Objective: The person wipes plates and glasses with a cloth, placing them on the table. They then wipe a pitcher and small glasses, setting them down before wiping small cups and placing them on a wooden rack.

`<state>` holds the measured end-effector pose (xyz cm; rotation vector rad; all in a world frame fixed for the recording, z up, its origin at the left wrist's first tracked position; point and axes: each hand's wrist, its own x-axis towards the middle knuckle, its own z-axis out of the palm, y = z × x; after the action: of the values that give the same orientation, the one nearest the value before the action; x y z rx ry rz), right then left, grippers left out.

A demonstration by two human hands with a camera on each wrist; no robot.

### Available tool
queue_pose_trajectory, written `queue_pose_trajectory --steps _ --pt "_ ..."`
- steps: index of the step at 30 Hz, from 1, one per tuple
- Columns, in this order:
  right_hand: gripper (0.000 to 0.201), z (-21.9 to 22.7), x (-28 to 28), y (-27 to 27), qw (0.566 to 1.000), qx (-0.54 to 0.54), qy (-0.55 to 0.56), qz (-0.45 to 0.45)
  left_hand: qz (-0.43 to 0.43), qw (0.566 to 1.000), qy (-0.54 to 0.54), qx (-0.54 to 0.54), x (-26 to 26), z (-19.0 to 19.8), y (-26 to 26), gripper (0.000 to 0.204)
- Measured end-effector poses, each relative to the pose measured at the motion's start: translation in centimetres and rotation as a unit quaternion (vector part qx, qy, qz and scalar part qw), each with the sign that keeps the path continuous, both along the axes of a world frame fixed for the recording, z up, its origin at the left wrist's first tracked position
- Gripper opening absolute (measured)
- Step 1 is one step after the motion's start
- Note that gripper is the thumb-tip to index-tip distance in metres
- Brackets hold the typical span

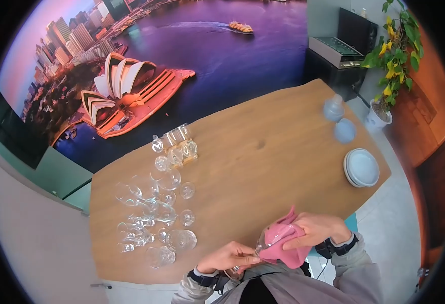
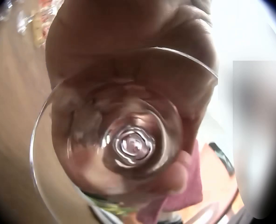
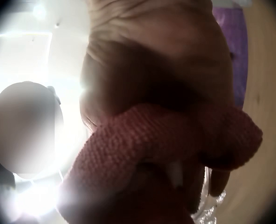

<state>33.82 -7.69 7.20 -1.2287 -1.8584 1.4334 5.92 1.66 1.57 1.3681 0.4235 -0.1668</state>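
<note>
My left hand [image 1: 226,257] grips a clear stemmed glass [image 1: 260,243] by its stem, near the front edge of the table. In the left wrist view the round foot of the glass [image 2: 34,149] faces the camera, with the fingers behind it. My right hand [image 1: 316,229] holds a pink cloth [image 1: 294,253] against the bowl of this glass. Most of the bowl is hidden by the cloth. From the right wrist, the textured cloth [image 3: 138,130] is bunched under the palm, its folds covering most of the fingers.
Several clear glasses [image 1: 167,215] stand along the left side of the wooden table [image 1: 253,177]. Glass mugs [image 1: 177,134] are grouped at the back left. Stacked white plates [image 1: 363,167], a bluish bowl [image 1: 344,131] and a bluish lidded container [image 1: 333,108] sit on the right. Beyond stands a potted plant [image 1: 379,115].
</note>
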Motion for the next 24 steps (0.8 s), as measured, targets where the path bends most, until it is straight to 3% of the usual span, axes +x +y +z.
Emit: queue_pose_trajectory --steps 1,2,4,8,10,11,13,14,15,16,17,18,19,21,22,23,24 --pt "0.033 0.4 -0.2 0.0 0.999 0.017 0.013 -0.025 -0.010 0.996 -0.042 -0.075 0.0 -0.1 -0.1 0.029" --pt "0.033 0.4 -0.5 0.1 0.999 0.018 0.013 -0.023 -0.008 0.996 -0.041 -0.074 0.2 0.0 -0.3 0.029" --pt "0.036 0.1 -1.0 0.3 0.982 0.120 0.044 -0.140 0.031 0.981 -0.032 -0.191 0.7 0.4 -0.5 0.030" --pt "0.036 -1.6 -0.6 0.3 0.976 0.090 0.015 -0.198 0.076 0.985 -0.024 -0.150 1.5 1.0 -1.2 0.028" --pt "0.036 -2.8 -1.5 -0.1 0.937 0.065 0.042 -0.341 0.106 0.992 -0.018 -0.068 1.9 1.0 -1.8 0.028" --pt "0.036 -3.4 -1.8 -0.1 0.937 0.063 0.042 -0.341 0.106 0.992 -0.016 -0.070 2.1 0.7 -2.2 0.028" --pt "0.035 -4.5 -2.2 0.2 0.887 0.087 0.010 -0.454 0.166 0.983 0.020 0.070 2.9 -0.1 -3.1 0.032" --pt "0.035 -5.6 -3.1 0.7 0.886 0.088 0.010 -0.455 0.186 0.967 0.045 0.165 3.7 0.3 -3.5 0.035" --pt "0.032 -7.0 -4.3 1.4 0.833 0.098 0.160 -0.521 0.184 0.968 0.043 0.167 4.3 0.0 -3.9 0.035" --pt "0.029 -8.3 -5.4 2.0 0.755 0.107 0.306 -0.570 0.245 0.940 0.035 0.237 4.8 -0.4 -4.3 0.028" --pt "0.030 -9.6 -6.6 2.0 0.792 0.159 0.273 -0.522 0.303 0.903 0.026 0.305 5.1 -0.8 -4.4 0.022" --pt "0.034 -10.2 -8.7 2.2 0.798 0.182 0.244 -0.521 0.314 0.897 0.015 0.309 5.1 -1.3 -3.8 0.015" --pt "0.037 -9.4 -10.6 2.3 0.823 0.264 0.119 -0.489 0.312 0.898 0.013 0.311 5.2 -1.3 -3.1 0.015" --pt "0.037 -11.9 -12.9 2.5 0.786 0.226 0.278 -0.504 0.357 0.788 -0.119 0.487 5.5 -0.7 -1.4 0.014" --pt "0.037 -11.6 -12.2 2.1 0.787 0.223 0.277 -0.504 0.335 0.824 -0.122 0.440 4.8 -0.4 -1.0 0.017" --pt "0.031 -10.9 -10.8 1.5 0.858 0.132 0.205 -0.452 0.337 0.825 -0.120 0.437 4.0 -0.8 -0.9 0.017" --pt "0.027 -10.3 -9.6 1.2 0.910 0.038 0.132 -0.392 0.342 0.860 -0.105 0.365 3.2 -1.6 -0.7 0.016"
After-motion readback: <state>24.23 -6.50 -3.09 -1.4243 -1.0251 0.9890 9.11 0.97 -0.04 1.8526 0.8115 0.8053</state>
